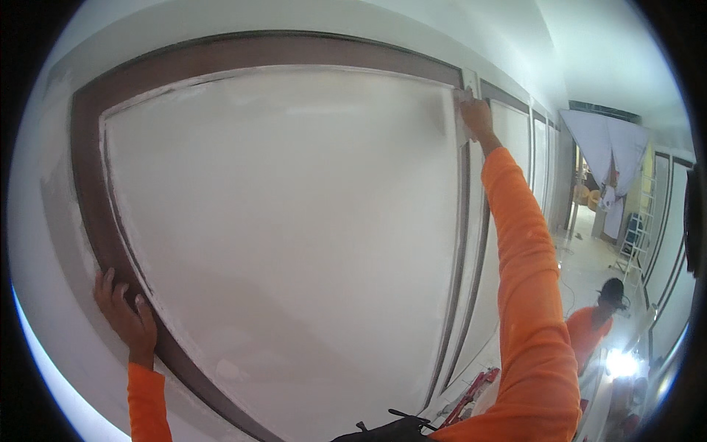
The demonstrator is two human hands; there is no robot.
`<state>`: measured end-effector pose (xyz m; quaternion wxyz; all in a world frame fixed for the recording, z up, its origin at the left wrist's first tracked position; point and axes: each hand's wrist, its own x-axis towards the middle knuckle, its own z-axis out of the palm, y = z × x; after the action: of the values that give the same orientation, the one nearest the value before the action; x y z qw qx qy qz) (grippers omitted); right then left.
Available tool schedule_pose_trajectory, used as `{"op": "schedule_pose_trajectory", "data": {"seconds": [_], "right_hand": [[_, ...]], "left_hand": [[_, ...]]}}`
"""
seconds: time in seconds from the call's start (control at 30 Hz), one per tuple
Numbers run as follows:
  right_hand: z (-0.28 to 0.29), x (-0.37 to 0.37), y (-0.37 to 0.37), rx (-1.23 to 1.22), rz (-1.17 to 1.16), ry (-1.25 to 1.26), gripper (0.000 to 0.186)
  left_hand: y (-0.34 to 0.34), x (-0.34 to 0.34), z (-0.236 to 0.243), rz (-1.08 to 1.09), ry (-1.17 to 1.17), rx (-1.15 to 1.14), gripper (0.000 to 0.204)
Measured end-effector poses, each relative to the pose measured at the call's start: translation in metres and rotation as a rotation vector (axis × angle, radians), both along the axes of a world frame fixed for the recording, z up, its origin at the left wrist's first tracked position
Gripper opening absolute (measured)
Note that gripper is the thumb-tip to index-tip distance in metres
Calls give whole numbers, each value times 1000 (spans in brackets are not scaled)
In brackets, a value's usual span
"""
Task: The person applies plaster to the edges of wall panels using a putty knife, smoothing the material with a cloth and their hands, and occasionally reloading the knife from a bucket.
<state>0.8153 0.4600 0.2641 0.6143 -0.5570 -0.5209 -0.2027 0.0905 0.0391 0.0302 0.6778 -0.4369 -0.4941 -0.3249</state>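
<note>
A large white wall panel fills the middle, bordered by a brown frame strip along its top and left. My left hand rests on the frame's lower left side, fingers apart. My right hand is raised at the panel's upper right corner, beside a pale vertical strip, with its fingers closed; a thin, pale thing seems to be in them, too blurred to name. Both of my sleeves are orange.
A co-worker in an orange top and dark cap is at lower right near a bright light. Red tools lie below my right arm. Further off are a doorway with a hanging white sheet and a ladder.
</note>
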Motion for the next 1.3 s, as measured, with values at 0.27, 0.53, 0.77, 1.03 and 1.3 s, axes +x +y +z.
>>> {"op": "schedule_pose_trajectory", "data": {"seconds": [0.27,0.53,0.77,1.03,1.3], "right_hand": [[-7,-151,-77,-31,374,102,43],[-3,-267,-208,15,500,-142,38],[-25,-448,-335,417,759,-522,35],[-21,-438,-401,108,1310,-336,31],[-51,-416,-386,-28,1167,-426,27]], "left_hand": [[-37,2,2,3,-12,-37,27],[-16,16,1,-83,-68,-38,25],[-36,-3,-10,-94,-133,-46,23],[-33,-6,-11,-184,-115,-25,23],[-36,-3,-11,-173,-107,-4,24]]}}
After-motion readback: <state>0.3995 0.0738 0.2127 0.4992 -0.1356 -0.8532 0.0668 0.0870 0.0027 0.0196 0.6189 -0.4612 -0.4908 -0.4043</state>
